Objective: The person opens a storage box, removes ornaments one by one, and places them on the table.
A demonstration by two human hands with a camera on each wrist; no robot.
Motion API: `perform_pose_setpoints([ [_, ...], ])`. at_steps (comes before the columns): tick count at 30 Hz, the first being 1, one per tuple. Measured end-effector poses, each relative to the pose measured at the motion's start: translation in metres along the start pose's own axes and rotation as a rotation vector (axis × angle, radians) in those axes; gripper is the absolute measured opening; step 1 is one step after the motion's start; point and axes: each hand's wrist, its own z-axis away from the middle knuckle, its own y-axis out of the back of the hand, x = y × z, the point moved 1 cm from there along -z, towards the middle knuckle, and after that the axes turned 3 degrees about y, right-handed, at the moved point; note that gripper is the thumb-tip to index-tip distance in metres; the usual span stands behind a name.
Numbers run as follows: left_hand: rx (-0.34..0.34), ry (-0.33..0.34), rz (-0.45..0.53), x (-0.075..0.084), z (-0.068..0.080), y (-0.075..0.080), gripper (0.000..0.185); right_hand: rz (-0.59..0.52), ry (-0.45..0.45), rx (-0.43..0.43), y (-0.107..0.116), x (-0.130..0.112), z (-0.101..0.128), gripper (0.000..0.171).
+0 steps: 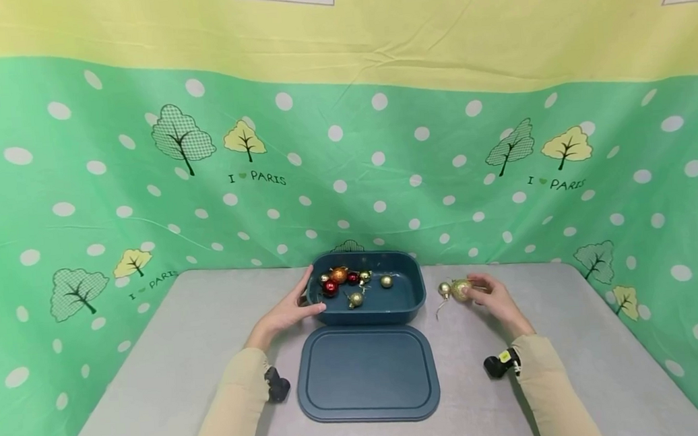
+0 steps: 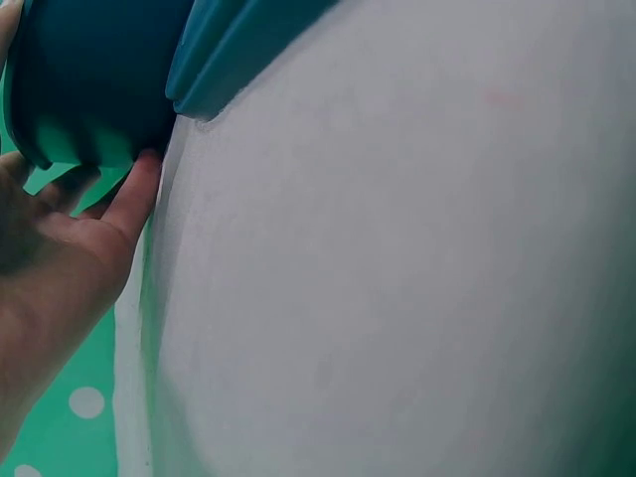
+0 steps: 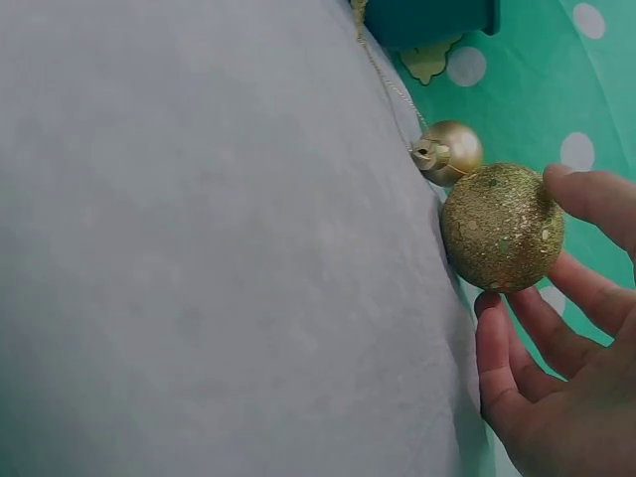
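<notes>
Fingertips [image 3: 571, 189] of the right hand [image 1: 497, 299] pinch a glitter ball [image 3: 502, 227], gold and rough-surfaced, thumb on one side and curled fingers on the other. Ball sits at table level near the table's [image 1: 153, 367] back edge, right of centre. Just beside it, to its left in the head view, lies a smooth ball [image 3: 452, 151], smaller, gold, with a cap and a thin cord trailing toward the box. Whether the 2 balls touch is not clear.

Left hand [image 1: 288, 310] has its fingers laid fairly straight against the left wall of the box [image 1: 412, 294], thumb up at the rim; the left wrist view shows fingertips [image 2: 134, 194] touching the box's lower outer wall where it meets the table. Nothing curled round it.

Box is dark teal, rectangular with rounded corners, open, at the middle of the table's back edge. Inside: 2 red balls [image 1: 331, 287], 1 orange ball [image 1: 339, 275], and 3 small gold ones [image 1: 355, 299], mostly grouped toward the box's left half.

Lid [image 1: 367, 373], same teal, lies flat on the table just in front of the box, toward the near edge; its back edge is close to the box's front wall.

Both sleeves are beige; a dark wrist camera [image 1: 500, 363] sits on each forearm. Green dotted cloth [image 1: 443, 171] with trees hangs behind the table.
</notes>
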Motion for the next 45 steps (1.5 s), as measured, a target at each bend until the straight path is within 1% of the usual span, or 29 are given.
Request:
perform_pose_setpoints([
  [5, -0.004, -0.007, 0.000, 0.000, -0.001, 0.000, 0.094, -0.050, 0.008, 0.015, 0.004, -0.005, 0.002, 0.059],
  [9, -0.004, -0.010, -0.002, 0.000, -0.002, 0.001, 0.095, -0.053, 0.020, 0.038, 0.007, -0.009, 0.002, 0.058],
  [17, 0.000, -0.007, -0.018, 0.000, 0.000, 0.000, 0.095, -0.079, 0.105, 0.054, 0.006, -0.025, 0.002, 0.051],
  [22, 0.001, -0.006, -0.014, -0.001, 0.000, 0.001, 0.095, -0.058, 0.170, 0.055, -0.006, -0.042, 0.003, 0.047],
  [25, 0.003, -0.001, -0.010, -0.001, 0.000, 0.001, 0.095, -0.048, 0.214, 0.031, -0.016, -0.051, 0.003, 0.045],
  [27, 0.003, 0.002, -0.009, -0.001, 0.000, 0.001, 0.094, -0.065, 0.232, 0.015, -0.023, -0.056, 0.003, 0.043],
  [36, -0.001, -0.009, -0.007, -0.001, 0.000, 0.000, 0.098, -0.170, 0.240, -0.072, -0.045, -0.074, 0.003, 0.040],
  [42, -0.005, 0.007, -0.014, -0.001, -0.002, 0.001, 0.094, -0.184, 0.251, -0.097, -0.057, -0.085, 0.004, 0.039],
  [45, 0.003, 0.010, -0.008, -0.013, -0.009, 0.001, 0.097, -0.198, 0.251, -0.108, -0.063, -0.089, 0.004, 0.039],
])
